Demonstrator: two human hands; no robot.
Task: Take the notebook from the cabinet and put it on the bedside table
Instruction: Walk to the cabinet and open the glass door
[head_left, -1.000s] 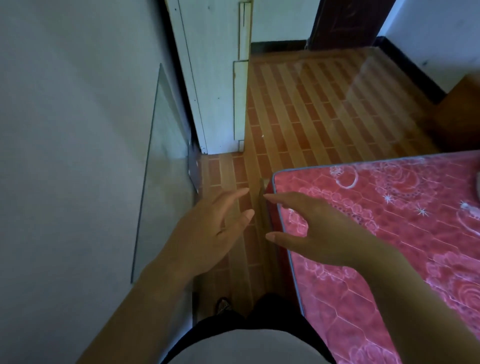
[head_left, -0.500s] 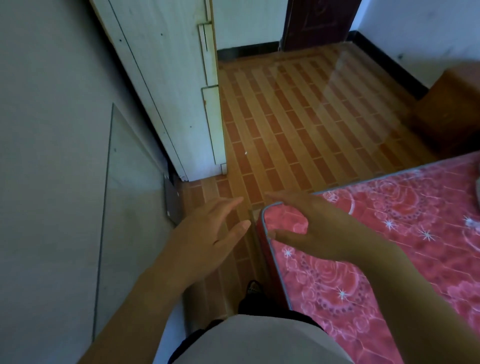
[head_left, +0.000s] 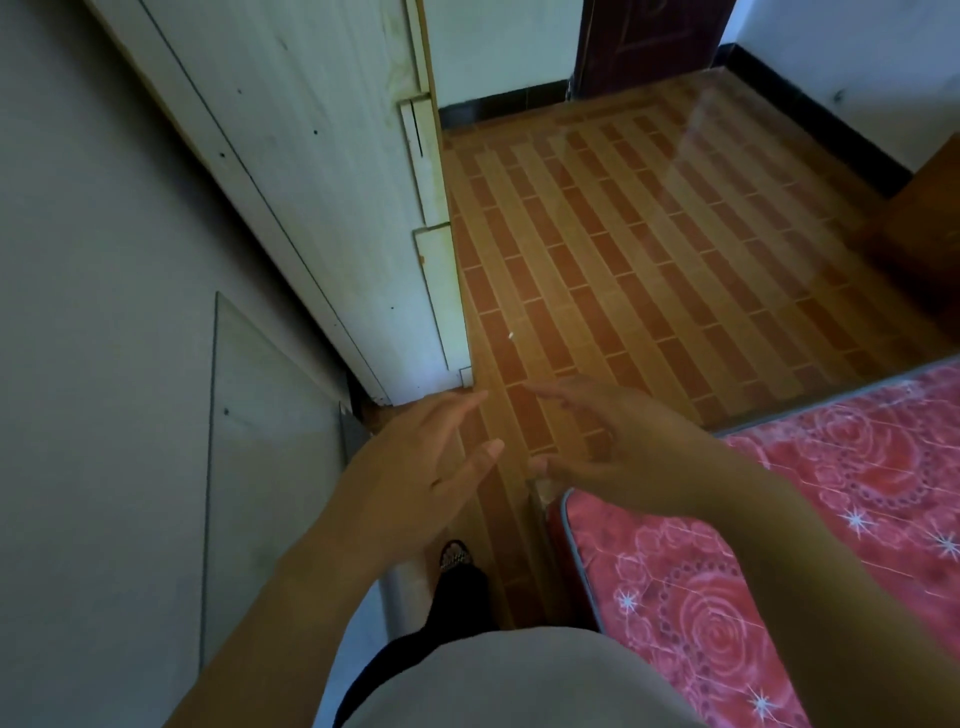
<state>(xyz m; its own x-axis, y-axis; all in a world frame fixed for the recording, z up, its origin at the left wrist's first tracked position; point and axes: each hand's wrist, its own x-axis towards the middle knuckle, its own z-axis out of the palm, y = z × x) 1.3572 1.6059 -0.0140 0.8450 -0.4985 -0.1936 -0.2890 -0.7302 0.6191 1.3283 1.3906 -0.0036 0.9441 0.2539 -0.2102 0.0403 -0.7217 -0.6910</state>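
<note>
No notebook shows in the head view. My left hand (head_left: 426, 467) is held out in front of me, fingers apart, holding nothing. My right hand (head_left: 618, 447) hovers just to its right above the corner of the bed, fingers spread and empty. A tall white wooden cabinet (head_left: 332, 171) stands ahead on the left, its side panel facing me; its inside is hidden. A brown wooden piece of furniture (head_left: 930, 208) shows at the right edge, possibly the bedside table.
A grey wall (head_left: 93, 312) runs along my left with a glass pane (head_left: 260, 441) leaning on it. The bed with a red rose-patterned mattress (head_left: 779, 545) fills the lower right. Brick-patterned floor (head_left: 649, 249) stretches ahead to a dark door (head_left: 649, 36).
The view has swung forward and to the left past the bed corner; the cabinet looms larger and nearer. Both hands stay raised, open and empty.
</note>
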